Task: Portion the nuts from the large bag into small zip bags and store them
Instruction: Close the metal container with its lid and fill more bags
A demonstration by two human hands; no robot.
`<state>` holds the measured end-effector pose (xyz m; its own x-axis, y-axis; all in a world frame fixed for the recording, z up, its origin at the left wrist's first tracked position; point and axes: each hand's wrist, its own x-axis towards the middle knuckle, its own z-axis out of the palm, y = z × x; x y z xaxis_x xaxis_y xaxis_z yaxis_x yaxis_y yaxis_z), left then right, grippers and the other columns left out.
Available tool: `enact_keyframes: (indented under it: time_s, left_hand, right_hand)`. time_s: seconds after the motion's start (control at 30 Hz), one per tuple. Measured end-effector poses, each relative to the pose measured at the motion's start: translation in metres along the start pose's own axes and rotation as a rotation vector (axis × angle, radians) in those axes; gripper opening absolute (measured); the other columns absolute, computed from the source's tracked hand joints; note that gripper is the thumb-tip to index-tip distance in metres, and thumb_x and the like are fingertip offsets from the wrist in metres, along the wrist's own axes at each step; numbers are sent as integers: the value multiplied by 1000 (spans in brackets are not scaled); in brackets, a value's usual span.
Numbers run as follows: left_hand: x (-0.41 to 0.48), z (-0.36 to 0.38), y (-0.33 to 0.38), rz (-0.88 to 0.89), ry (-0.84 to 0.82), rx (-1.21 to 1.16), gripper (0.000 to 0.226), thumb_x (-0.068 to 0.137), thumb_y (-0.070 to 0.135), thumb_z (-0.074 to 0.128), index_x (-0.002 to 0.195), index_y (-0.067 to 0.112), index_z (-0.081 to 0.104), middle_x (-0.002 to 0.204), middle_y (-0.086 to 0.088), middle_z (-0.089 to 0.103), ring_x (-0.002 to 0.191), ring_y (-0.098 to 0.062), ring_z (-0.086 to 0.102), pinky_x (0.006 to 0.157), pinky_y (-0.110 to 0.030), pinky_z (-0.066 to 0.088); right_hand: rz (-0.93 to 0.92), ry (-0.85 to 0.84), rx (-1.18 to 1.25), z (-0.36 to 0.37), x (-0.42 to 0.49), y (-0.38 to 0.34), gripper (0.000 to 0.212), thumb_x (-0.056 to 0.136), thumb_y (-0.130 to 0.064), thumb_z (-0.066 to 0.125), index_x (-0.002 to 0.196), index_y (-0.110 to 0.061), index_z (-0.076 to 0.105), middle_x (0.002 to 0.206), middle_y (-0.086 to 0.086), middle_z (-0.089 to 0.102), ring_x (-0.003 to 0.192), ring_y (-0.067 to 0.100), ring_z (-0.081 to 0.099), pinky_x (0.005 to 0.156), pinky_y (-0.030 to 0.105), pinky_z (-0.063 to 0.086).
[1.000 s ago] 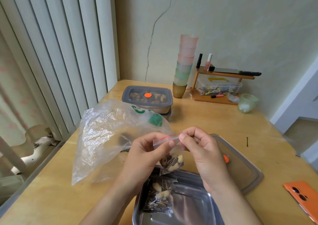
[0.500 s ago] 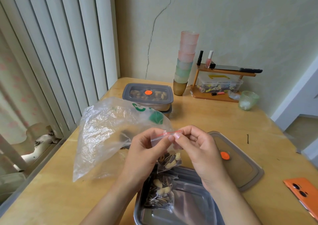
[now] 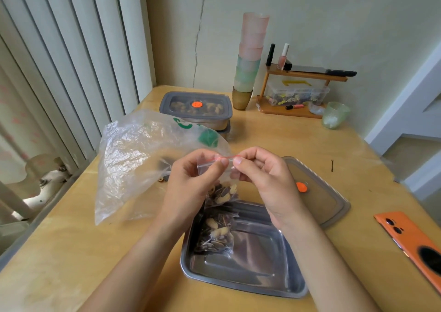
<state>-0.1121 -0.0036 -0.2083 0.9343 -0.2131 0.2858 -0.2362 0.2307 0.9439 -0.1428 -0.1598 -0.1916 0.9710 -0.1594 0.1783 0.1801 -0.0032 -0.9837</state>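
Note:
I hold a small zip bag [image 3: 222, 192] of nuts and seeds up over a steel tray [image 3: 253, 280]. My left hand [image 3: 191, 180] and my right hand [image 3: 265, 175] both pinch its red zip strip at the top, fingertips almost meeting. A second filled zip bag [image 3: 214, 235] lies in the tray's left side. The large clear plastic bag [image 3: 143, 159] with green print sits crumpled on the table to the left, behind my left hand.
The tray's grey lid [image 3: 327, 199] with an orange dot lies to the right. A lidded container [image 3: 195, 106] stands at the back, beside stacked cups [image 3: 250, 58], a wooden shelf [image 3: 300, 92] and a green glass [image 3: 334, 115]. An orange phone [image 3: 412, 240] lies at the right edge.
My fingertips have slid closer together along the red zip strip, and the small bag has stayed above the tray.

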Motion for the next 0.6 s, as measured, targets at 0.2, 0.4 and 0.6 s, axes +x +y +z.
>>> enact_keyframes:
  time_s: [0.2,0.4,0.6]
  left_hand:
    - [0,2,-1,16,3,17,12,94,10,71,85,3,69,79,-1,71,75,-7,65,68,-18,51]
    - [0,3,0,23,-13,5,12,93,6,69,84,-2,67,73,5,70,67,-3,62,68,-16,50]
    - [-1,4,0,13,-25,-1,13,96,1,64,84,-3,62,65,9,66,63,-2,59,64,-15,48]
  right_hand:
    - [-62,-3,-84,0,0,0,17,96,-5,70,83,-17,69,79,-1,74,77,13,69,77,25,55]
    - [-114,15,-110,3,1,6,7,87,-21,69,80,-22,70,76,1,72,74,17,66,75,35,56]
    - [-130,-17,-117,3,0,7,8,87,-22,69,83,-16,70,76,3,71,75,18,66,78,39,57]
